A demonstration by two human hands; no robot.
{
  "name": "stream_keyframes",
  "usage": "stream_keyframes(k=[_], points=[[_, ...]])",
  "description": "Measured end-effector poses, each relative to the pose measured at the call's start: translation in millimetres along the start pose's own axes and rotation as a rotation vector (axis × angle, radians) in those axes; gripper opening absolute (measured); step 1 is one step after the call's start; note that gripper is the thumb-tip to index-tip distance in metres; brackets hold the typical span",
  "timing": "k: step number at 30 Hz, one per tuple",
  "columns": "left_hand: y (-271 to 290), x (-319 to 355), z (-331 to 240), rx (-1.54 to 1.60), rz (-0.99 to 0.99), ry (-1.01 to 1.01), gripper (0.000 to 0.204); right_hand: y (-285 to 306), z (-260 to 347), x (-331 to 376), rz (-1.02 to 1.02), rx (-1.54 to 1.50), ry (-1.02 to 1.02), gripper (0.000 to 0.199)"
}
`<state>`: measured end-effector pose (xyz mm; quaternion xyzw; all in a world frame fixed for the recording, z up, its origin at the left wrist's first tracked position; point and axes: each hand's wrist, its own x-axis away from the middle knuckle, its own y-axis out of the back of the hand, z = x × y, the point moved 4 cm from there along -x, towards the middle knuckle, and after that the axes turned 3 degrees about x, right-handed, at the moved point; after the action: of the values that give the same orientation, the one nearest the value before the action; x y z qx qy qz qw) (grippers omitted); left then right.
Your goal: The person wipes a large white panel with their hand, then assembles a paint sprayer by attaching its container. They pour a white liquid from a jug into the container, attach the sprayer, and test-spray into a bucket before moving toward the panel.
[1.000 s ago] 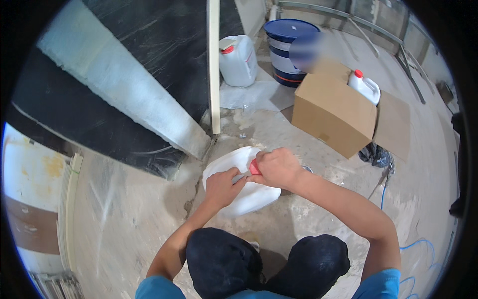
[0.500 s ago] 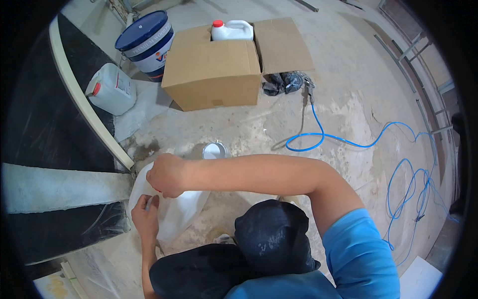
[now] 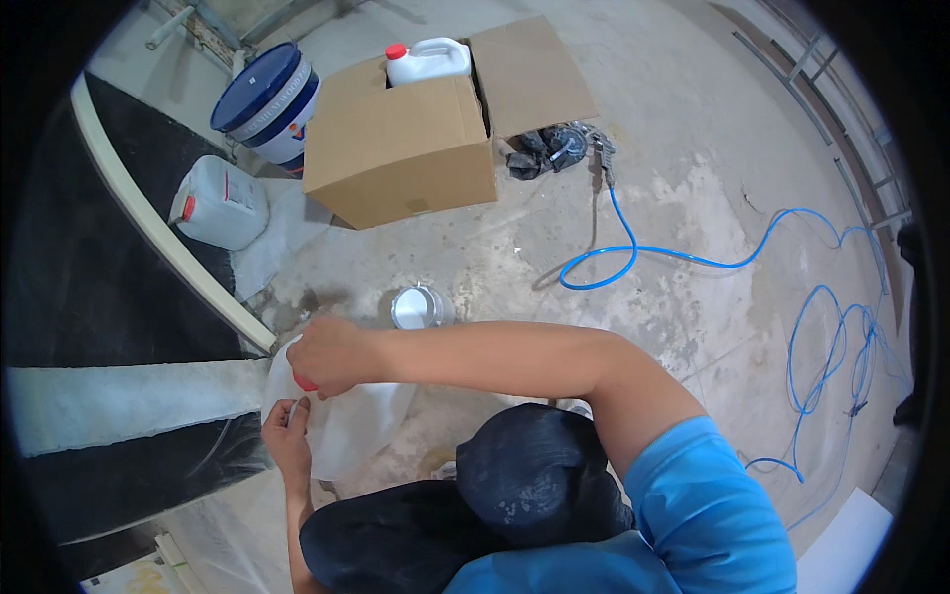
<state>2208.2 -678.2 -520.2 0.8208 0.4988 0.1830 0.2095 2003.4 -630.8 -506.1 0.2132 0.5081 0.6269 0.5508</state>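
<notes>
White plastic jug (image 3: 346,421) lies on the floor at 8 o'clock. Right hand (image 3: 327,354) grips its red cap (image 3: 305,382); left hand (image 3: 287,436) pinches something small beside it. Cap on; whether loosened, cannot tell.

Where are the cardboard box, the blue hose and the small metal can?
cardboard box (image 3: 401,148), head view, front wall.
blue hose (image 3: 633,255), head view, curved stretch on the floor.
small metal can (image 3: 414,309), head view, its top.
</notes>
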Motion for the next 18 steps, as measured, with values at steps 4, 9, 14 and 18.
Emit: stream_keyframes(k=[4,9,14,18], points=[[-2.4,0.8,-4.3,0.029,0.013,-0.037,0.021,5.3,9.5,-9.0,0.000,0.020,-0.029,0.030],[0.2,0.2,-0.4,0.009,-0.019,-0.001,0.018,3.3,13.3,-21.2,0.064,0.104,0.049,0.031],[3.3,-1.1,4.7,0.036,-0.018,-0.007,0.019,2.6,7.6,-8.7,-0.039,-0.032,-0.111,0.026],[4.0,-5.2,9.5,0.012,-0.030,-0.031,0.017,14.0,15.2,-2.0,-0.085,0.001,-0.121,0.035]])
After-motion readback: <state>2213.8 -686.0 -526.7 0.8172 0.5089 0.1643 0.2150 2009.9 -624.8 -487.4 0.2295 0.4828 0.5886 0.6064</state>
